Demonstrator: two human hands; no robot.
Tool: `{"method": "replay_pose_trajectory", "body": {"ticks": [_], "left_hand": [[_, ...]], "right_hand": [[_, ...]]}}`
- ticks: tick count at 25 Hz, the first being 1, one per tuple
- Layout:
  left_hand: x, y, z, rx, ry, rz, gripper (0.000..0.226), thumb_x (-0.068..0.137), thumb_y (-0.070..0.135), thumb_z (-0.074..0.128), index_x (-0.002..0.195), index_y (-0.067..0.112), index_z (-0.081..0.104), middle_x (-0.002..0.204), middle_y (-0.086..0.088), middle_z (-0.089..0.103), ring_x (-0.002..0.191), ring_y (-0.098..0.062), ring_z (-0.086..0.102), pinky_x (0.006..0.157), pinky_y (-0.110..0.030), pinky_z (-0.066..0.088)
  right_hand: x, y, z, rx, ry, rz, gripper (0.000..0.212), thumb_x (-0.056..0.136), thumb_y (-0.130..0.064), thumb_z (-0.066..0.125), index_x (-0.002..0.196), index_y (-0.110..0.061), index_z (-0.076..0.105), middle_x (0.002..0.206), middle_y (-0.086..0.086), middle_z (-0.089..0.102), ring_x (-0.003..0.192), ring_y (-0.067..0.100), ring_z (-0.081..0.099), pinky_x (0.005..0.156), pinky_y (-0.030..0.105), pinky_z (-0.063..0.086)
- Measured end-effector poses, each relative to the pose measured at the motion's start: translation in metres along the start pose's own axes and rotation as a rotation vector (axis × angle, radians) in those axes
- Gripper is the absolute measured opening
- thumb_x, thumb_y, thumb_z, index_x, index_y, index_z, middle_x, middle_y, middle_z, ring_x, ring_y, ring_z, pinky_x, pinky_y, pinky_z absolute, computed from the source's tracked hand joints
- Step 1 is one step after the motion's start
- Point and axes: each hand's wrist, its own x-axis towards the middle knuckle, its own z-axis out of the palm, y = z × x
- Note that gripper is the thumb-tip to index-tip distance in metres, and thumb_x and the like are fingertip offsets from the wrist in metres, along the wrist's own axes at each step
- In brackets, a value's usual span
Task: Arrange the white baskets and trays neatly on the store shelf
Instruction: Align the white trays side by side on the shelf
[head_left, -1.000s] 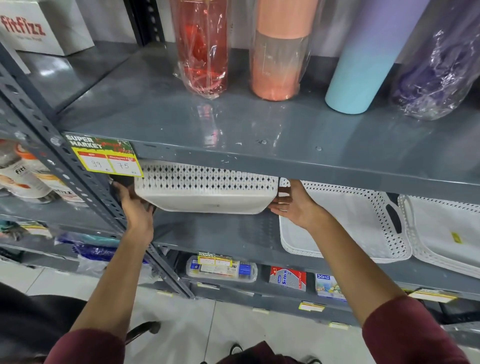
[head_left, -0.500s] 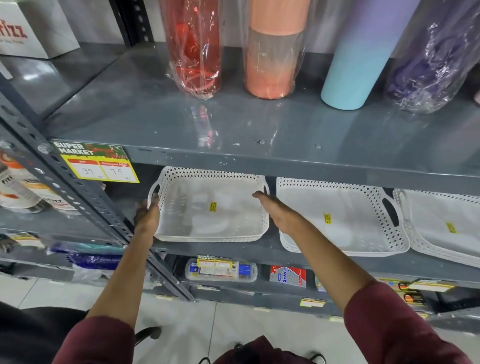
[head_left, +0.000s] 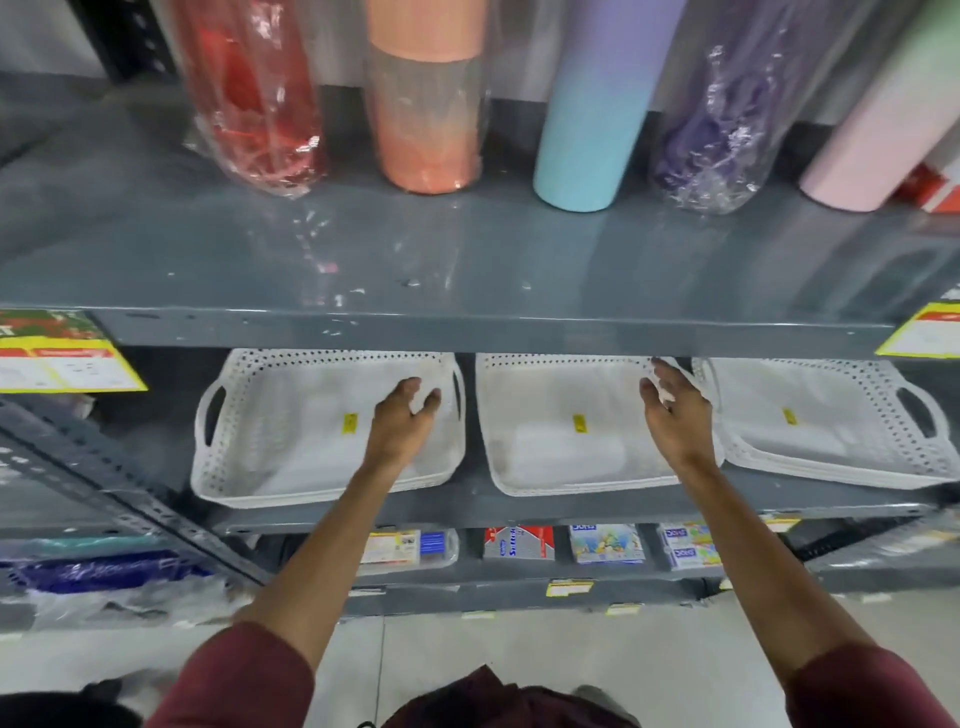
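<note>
Three white perforated trays sit side by side on the grey middle shelf (head_left: 519, 506): a left tray (head_left: 291, 431), a middle tray (head_left: 561, 447) and a right tray (head_left: 831, 431), each with a small yellow sticker. My left hand (head_left: 402, 421) hovers over the right part of the left tray, fingers apart, holding nothing. My right hand (head_left: 675, 415) reaches to the right rim of the middle tray, where it meets the right tray, fingers spread; I cannot tell whether it touches the rim. The image is blurred by motion.
The shelf above (head_left: 467, 260) carries tall tumblers in red, orange, blue-purple, purple and pink, some wrapped in plastic. Price tags (head_left: 62, 358) hang on its front edge. A slotted grey upright (head_left: 104, 478) runs diagonally at left. Small boxed goods (head_left: 519, 543) fill the shelf below.
The left tray was tipped up and held at both ends, then laid flat on the shelf. Both hands have let go and moved right; my right hand now reaches the middle tray's right rim.
</note>
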Motion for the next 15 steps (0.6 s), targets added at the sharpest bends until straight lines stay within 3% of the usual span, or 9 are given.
{"method": "replay_pose_trajectory", "body": {"ticks": [3,5,7,11,15], "left_hand": [[0.005,0.022,0.040,0.120,-0.155,-0.096,0.092,0.089,0.060,0.059,0.156,0.008,0.024,0.162,-0.013,0.033,0.148,-0.031,0.036,0.121,-0.039,0.032],[0.012,0.033,0.057,0.172,-0.166,-0.129,0.104,0.084,0.066,0.060,0.158,0.008,0.015,0.163,-0.014,0.030,0.148,-0.034,0.035,0.119,-0.041,0.034],[0.019,0.043,0.072,0.226,-0.140,-0.148,0.098,0.088,0.059,0.060,0.157,0.007,0.014,0.159,-0.018,0.036,0.144,-0.038,0.041,0.115,-0.042,0.039],[0.025,0.042,0.093,0.310,0.008,-0.147,0.067,0.098,0.033,0.051,0.154,0.010,0.024,0.143,-0.023,0.055,0.125,-0.043,0.058,0.103,-0.047,0.050],[0.014,0.031,0.114,0.355,0.142,-0.048,0.052,0.102,0.020,0.044,0.152,0.012,0.037,0.133,-0.028,0.062,0.118,-0.048,0.060,0.098,-0.049,0.050]], "right_hand": [[0.016,0.030,-0.039,-0.123,0.089,-0.077,0.046,0.097,-0.023,0.055,0.141,-0.010,0.052,0.135,0.011,0.064,0.118,0.024,0.063,0.100,0.026,0.045],[0.033,0.050,-0.056,-0.223,0.096,-0.047,0.058,0.096,-0.034,0.053,0.146,-0.006,0.044,0.138,0.022,0.060,0.122,0.039,0.060,0.103,0.040,0.047],[0.052,0.068,-0.066,-0.317,0.035,0.063,0.071,0.096,-0.044,0.053,0.152,-0.005,0.033,0.148,0.024,0.049,0.133,0.042,0.050,0.110,0.049,0.043],[0.082,0.095,-0.068,-0.352,-0.259,0.260,0.095,0.091,-0.061,0.052,0.158,-0.007,0.011,0.163,0.018,0.025,0.149,0.036,0.029,0.120,0.047,0.029],[0.089,0.110,-0.063,-0.337,-0.356,0.243,0.065,0.103,-0.047,0.035,0.158,-0.018,0.018,0.145,0.031,0.049,0.132,0.046,0.049,0.110,0.049,0.040]]}}
